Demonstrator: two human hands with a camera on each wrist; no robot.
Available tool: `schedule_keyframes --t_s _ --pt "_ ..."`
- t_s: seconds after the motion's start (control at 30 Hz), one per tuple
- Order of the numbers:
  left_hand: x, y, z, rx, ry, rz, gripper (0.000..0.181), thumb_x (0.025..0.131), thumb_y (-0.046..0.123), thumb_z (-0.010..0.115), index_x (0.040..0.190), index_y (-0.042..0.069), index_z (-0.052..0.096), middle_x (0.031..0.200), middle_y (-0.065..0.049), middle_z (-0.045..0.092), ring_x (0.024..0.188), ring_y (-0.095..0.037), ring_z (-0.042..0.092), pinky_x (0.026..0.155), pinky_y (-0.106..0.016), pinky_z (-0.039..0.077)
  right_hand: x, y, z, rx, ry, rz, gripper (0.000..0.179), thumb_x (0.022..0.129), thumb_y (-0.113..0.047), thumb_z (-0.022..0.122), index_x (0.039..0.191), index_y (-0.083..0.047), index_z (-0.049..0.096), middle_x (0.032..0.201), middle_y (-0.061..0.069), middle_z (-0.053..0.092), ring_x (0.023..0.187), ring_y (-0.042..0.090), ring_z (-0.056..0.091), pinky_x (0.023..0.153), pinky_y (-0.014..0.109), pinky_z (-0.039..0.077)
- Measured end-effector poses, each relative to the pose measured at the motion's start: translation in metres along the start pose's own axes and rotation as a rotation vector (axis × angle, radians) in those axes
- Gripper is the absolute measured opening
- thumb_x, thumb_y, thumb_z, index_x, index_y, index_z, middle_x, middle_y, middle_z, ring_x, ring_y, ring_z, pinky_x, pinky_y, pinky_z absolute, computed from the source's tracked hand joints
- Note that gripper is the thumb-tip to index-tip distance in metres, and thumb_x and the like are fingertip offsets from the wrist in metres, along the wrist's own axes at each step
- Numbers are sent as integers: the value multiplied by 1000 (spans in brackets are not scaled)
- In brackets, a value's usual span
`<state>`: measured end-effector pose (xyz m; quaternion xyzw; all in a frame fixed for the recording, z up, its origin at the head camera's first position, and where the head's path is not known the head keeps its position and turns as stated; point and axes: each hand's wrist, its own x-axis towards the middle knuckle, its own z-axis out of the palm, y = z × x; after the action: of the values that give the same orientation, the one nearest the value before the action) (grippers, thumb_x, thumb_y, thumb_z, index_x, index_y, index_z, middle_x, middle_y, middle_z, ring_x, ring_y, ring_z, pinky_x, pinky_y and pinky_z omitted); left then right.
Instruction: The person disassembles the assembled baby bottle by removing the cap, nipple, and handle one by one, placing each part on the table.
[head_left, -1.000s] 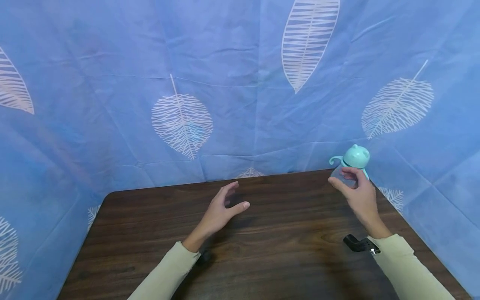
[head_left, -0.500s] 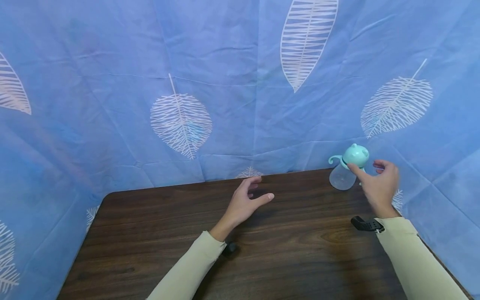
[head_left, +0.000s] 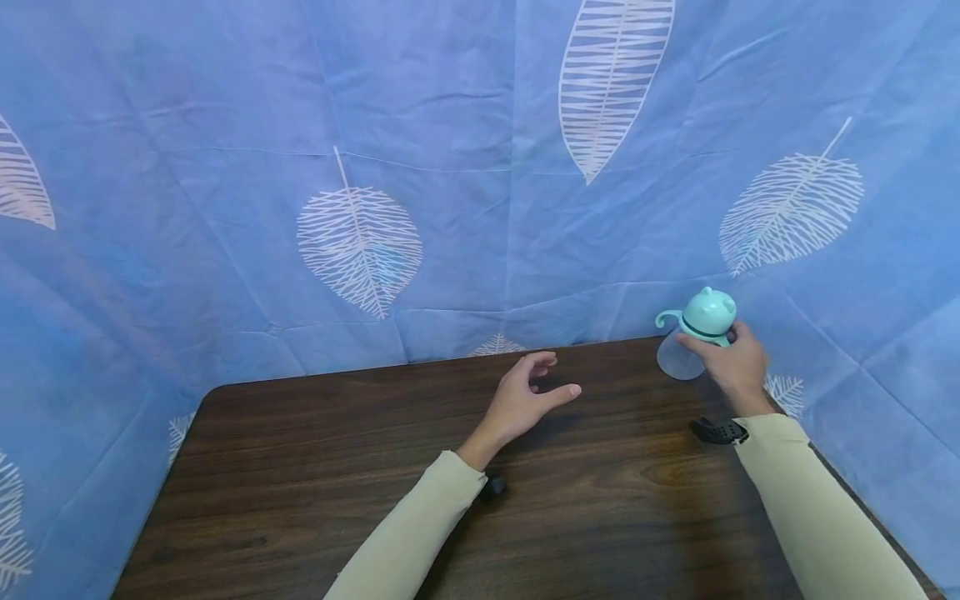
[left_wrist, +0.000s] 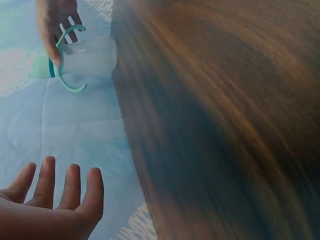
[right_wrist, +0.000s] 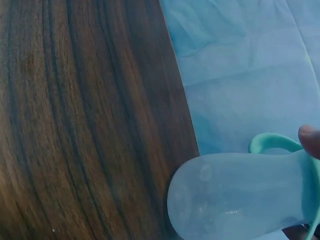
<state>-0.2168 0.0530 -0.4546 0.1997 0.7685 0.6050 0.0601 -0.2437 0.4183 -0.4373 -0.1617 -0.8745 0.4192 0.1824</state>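
Observation:
A baby bottle (head_left: 708, 315) with a mint-green bear-shaped cap, two curved handles and a cloudy clear body stands at the table's far right corner. My right hand (head_left: 737, 367) holds it by the neck, thumb on the near side and fingers round by the right handle. In the right wrist view the bottle (right_wrist: 235, 195) has its rounded base over the table edge line, and a fingertip (right_wrist: 310, 140) shows at its neck. Over the middle of the table hangs my left hand (head_left: 521, 402), fingers loosely bent, thumb apart, holding nothing.
The dark wooden table (head_left: 322, 467) fills the lower part of the head view. A blue cloth (head_left: 465, 208) with white leaf prints hangs along its back and sides. Black camera straps (head_left: 718, 430) sit at the wrists.
My right hand first drew right, away from the bottle's front, then came back to its neck. My left hand has moved right and slightly away from me. The bottle stays in place.

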Motion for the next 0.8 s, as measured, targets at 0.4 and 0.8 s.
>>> schedule_keyframes --t_s 0.4,0.8 --pt "7 -9 4 18 6 -34 64 102 45 79 155 15 60 150 -4 65 141 -26 59 115 -51 49 -6 -6 7 15 -20 16 93 100 -40 81 164 10 37 163 39 42 149 58 41 112 74 42" --pt "5 -10 7 19 -5 -47 63 103 46 78 155 15 59 148 -2 67 140 -25 59 115 -51 49 -33 -18 17 70 -167 -42 98 100 -41 83 167 8 32 169 39 33 154 61 32 111 78 41"
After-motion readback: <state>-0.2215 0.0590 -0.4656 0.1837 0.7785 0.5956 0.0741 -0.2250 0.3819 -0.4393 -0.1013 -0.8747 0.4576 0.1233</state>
